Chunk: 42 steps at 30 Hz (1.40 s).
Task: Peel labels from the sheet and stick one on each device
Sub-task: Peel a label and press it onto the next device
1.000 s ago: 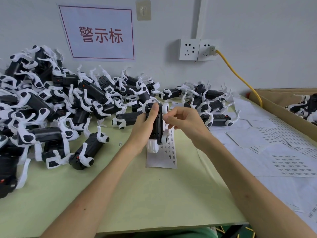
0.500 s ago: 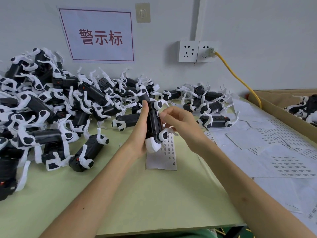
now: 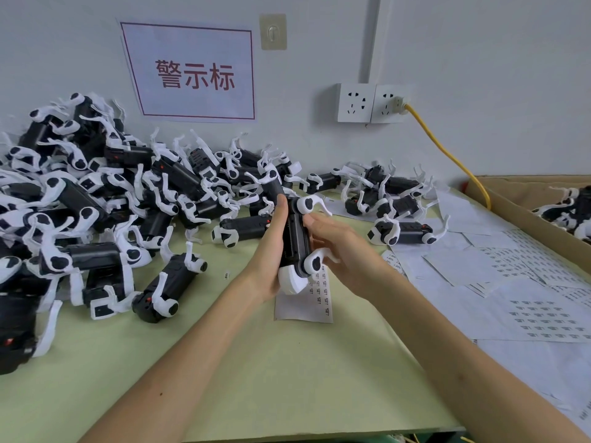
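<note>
My left hand [image 3: 268, 251] grips a black device with white arms [image 3: 296, 241], held upright above the table's middle. My right hand [image 3: 343, 251] rests against the device's right side, fingers pressed on its black body. Under both hands lies a narrow label sheet [image 3: 315, 298] with small printed labels on its right half. A large heap of the same black and white devices [image 3: 96, 203] fills the left and back of the table. One tiny loose label [image 3: 226, 275] lies on the green surface.
Used label sheets [image 3: 511, 282] cover the right of the table. A cardboard box [image 3: 527, 215] holding devices stands at the far right. A yellow cable [image 3: 447, 151] runs from the wall sockets [image 3: 371, 102] down behind the box. A few devices [image 3: 399, 231] lie right of my hands.
The device has tilted and turned in my left hand. My right hand moved from pinching at its top end down to its right side.
</note>
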Motion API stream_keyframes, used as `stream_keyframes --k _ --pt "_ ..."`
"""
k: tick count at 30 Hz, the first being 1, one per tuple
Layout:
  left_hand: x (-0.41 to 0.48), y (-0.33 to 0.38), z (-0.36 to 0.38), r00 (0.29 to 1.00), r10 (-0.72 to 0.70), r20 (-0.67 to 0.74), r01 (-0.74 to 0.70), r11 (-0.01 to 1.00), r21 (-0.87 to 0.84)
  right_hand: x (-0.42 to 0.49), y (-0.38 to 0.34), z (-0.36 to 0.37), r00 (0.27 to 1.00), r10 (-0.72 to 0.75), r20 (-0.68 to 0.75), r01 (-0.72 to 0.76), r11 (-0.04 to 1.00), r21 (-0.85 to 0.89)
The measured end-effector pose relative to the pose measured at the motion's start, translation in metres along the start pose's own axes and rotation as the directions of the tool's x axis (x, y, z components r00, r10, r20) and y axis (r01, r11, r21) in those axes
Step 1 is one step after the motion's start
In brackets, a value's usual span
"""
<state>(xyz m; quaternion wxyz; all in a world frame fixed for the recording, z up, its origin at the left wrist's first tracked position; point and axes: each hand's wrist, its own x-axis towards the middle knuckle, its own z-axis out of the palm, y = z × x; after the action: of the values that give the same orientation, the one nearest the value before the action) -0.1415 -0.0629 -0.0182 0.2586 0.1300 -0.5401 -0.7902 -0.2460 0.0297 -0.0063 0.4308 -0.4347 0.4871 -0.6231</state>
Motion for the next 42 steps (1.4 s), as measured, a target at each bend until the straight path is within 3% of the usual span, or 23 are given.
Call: stream_keyframes --k 13,19,22,27,38,42 --pt "-0.005 0.000 0.001 0.998 -0.004 0.068 -0.002 0.997 0.080 -0.001 -0.002 -0.011 0.987 0.156 0.040 -0.160 0.973 0.165" --pt "-0.003 0.001 0.001 0.997 -0.015 0.072 0.015 1.000 0.005 0.002 0.000 -0.010 0.992 0.123 0.016 -0.124 0.984 0.125" --pt "-0.003 0.001 0.002 0.998 -0.004 0.062 0.005 1.000 -0.016 0.001 0.000 -0.009 0.997 0.067 0.024 -0.068 0.997 0.025" --pt "-0.004 0.001 0.002 0.998 -0.039 0.050 0.043 0.997 -0.070 0.005 0.005 -0.006 0.999 0.024 -0.037 -0.022 0.998 0.053" --pt "0.001 0.000 -0.005 0.997 -0.071 0.036 0.075 0.991 -0.109 0.007 0.007 -0.005 0.998 -0.015 -0.060 0.012 0.998 -0.054" --pt "0.002 -0.001 -0.007 0.997 -0.063 0.050 0.069 0.988 -0.139 0.009 0.008 -0.002 0.969 -0.082 -0.232 0.043 0.985 -0.168"
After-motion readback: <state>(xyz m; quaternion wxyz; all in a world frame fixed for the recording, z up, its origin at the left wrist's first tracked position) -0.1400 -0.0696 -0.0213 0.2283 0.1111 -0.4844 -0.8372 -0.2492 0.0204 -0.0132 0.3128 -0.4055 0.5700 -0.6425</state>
